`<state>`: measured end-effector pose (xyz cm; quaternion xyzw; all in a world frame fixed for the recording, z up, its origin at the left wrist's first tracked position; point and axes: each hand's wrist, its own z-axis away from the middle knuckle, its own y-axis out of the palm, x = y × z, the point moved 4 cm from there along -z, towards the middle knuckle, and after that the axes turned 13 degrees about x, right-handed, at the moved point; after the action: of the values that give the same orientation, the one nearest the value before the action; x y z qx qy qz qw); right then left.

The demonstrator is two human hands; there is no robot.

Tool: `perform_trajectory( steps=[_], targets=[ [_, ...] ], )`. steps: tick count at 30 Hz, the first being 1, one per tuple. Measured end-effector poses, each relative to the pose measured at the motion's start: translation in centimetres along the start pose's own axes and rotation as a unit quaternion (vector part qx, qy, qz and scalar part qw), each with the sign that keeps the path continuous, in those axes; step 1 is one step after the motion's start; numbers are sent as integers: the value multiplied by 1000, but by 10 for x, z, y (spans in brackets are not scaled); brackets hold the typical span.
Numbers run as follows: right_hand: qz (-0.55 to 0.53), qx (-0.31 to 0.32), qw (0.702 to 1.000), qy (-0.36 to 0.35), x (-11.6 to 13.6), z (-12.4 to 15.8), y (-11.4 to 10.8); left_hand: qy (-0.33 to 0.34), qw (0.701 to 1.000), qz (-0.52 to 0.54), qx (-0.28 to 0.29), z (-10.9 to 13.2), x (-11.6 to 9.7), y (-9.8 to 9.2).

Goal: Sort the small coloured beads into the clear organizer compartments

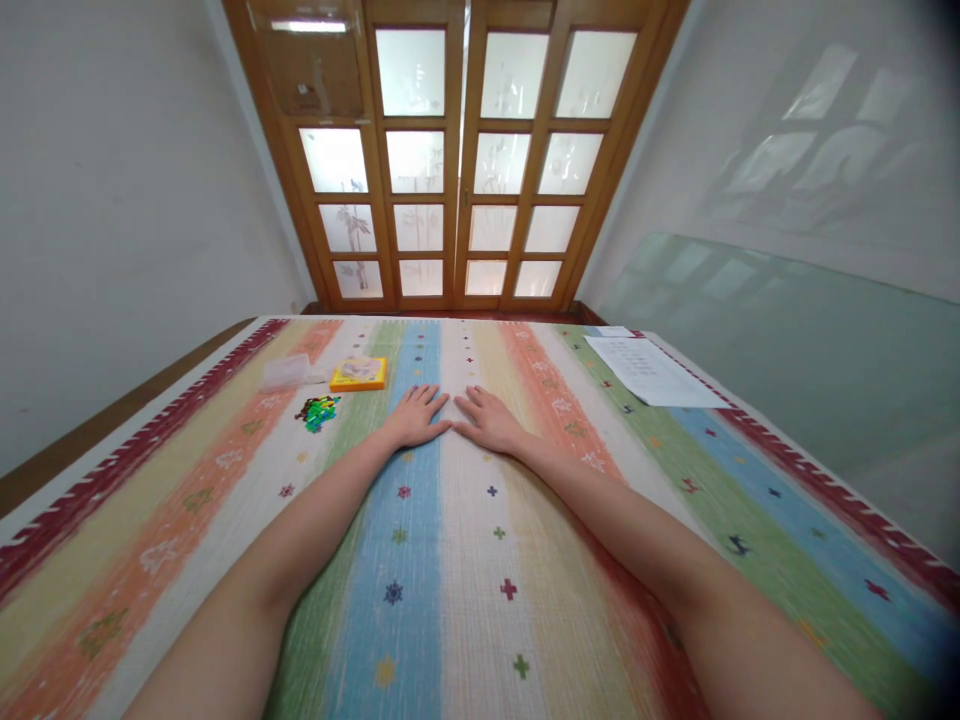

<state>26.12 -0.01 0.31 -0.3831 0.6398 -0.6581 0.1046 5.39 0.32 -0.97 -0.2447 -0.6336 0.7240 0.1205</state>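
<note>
L hand point(414, 416) & R hand point(489, 419) flat on tblcloth point(461, 560), fingers spread

This looks like a room in a home. The table is spread with a tablecloth point(480, 640) in soft pastel stripes, printed with stars, crosses and little animals. Beyond it stand wooden doors point(453, 220) with small glass panes point(514, 75), bright with daylight, leafy shapes showing in some. Plain pale walls point(112, 200) rise on either side. A heap of small colourful pieces point(318, 413) also suits a household.
</note>
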Motion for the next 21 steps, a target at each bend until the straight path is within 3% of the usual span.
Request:
perform_trajectory(
  steps=[15,21],
  targets=[
    [8,9,1000,19,3,8,-1,26,1000,-13,11,6,-3,-4],
    [-4,33,999,-8,2,8,-1,43,999,-9,20,13,-6,-7]
  ],
)
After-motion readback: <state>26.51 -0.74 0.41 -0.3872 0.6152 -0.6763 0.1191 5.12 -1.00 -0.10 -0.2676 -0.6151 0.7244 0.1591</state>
